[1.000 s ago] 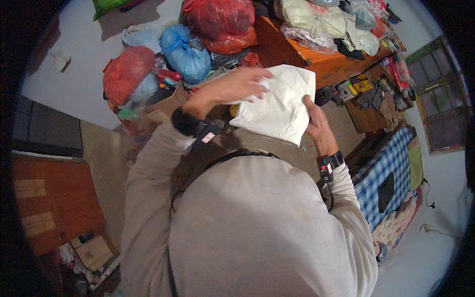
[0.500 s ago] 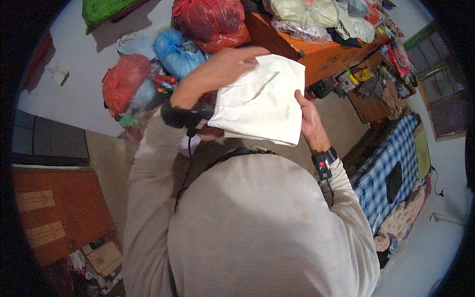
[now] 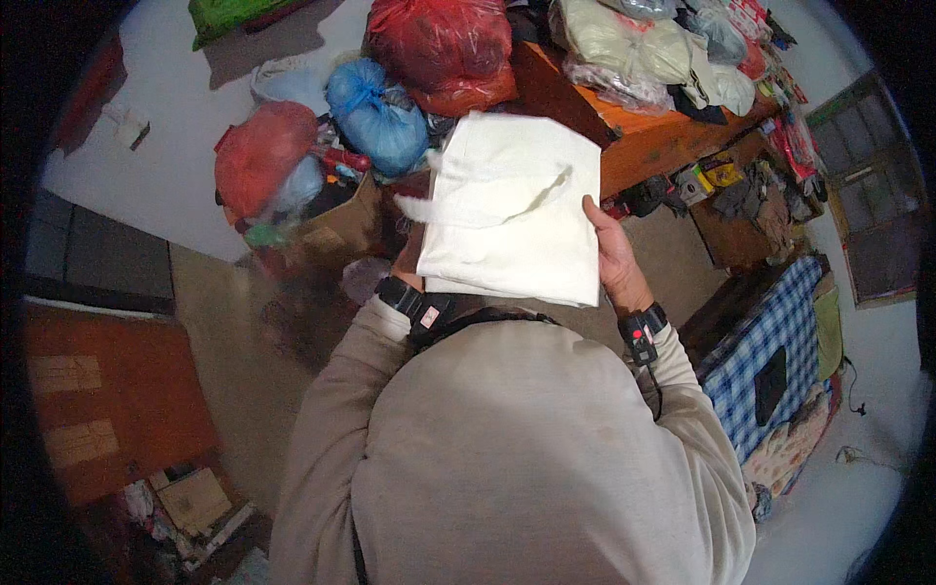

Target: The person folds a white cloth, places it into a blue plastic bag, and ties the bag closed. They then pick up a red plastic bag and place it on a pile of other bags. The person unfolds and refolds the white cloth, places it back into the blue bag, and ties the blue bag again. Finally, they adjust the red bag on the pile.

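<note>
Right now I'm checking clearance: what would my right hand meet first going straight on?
Probably the white folded sheet the right hand holds; beyond, perhaps the orange wooden furniture; depth is unclear.

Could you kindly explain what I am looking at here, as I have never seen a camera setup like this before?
There is no robot here: these are a person's own bare hands, with a dark device strapped to each wrist. The view comes from the left of two wide fisheye cameras on the head, looking down, so edges curve and the pale-clad torso fills the lower middle.

The right hand grips the edge of a folded white cloth-like piece, thumb in front. The left hand is at its other side, mostly hidden behind it, so its grip cannot be told.

Beyond, pale plastic bags lie on orange-brown wooden furniture. Further left are a blue bag and red bags.
</note>
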The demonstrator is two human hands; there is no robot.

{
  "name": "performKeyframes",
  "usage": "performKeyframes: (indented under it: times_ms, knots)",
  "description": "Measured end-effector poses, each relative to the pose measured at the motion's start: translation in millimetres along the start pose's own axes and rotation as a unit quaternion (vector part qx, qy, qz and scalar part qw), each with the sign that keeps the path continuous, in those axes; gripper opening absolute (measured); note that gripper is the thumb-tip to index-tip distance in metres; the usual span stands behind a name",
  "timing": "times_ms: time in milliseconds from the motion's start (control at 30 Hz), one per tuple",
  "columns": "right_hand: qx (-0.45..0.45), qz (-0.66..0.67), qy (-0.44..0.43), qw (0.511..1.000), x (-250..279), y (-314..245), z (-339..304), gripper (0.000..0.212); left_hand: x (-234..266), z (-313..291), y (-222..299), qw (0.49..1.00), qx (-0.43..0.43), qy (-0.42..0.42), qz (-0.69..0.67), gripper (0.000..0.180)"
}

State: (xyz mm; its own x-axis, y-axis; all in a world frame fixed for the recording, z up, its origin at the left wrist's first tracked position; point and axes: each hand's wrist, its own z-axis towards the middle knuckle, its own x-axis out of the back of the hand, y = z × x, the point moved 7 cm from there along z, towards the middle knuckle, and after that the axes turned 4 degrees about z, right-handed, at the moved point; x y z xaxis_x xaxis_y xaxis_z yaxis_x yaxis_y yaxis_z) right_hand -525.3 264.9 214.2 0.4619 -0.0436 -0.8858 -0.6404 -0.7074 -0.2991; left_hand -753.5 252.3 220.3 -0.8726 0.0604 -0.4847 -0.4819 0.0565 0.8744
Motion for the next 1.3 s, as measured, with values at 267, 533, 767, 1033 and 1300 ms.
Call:
performKeyframes:
  times_ms: [267, 533, 767, 1033, 1300]
  knots:
    - [0.053, -0.249, 0.069, 0.964, -2.7, -6.4, -5.9, 0.048, 6.0, 3.1, 7.0, 0.990, 0.012, -0.030, -0.139, 0.071]
    - [0.074, -0.364, 0.124, 0.920, -12.7, -12.0, 6.9, 0.048, -17.5, 15.2, 10.6, 0.993, -0.004, -0.035, 0.111, 0.062]
    - [0.073, -0.275, 0.028, 0.958, -18.6, -21.3, 13.7, 0.055, -6.8, 10.1, 15.4, 0.996, 0.049, 0.074, -0.021, 0.049]
    - [0.086, -0.006, -0.103, 0.991, -17.3, 16.6, -13.1, 0.099, -0.8, 6.6, 42.1, 0.989, -0.048, 0.134, -0.039, 0.040]
    - [0.130, 0.063, -0.126, 0.982, -46.5, 46.0, 6.9, 0.068, -10.9, 4.0, 46.3, 0.982, -0.096, 0.161, -0.030, 0.042]
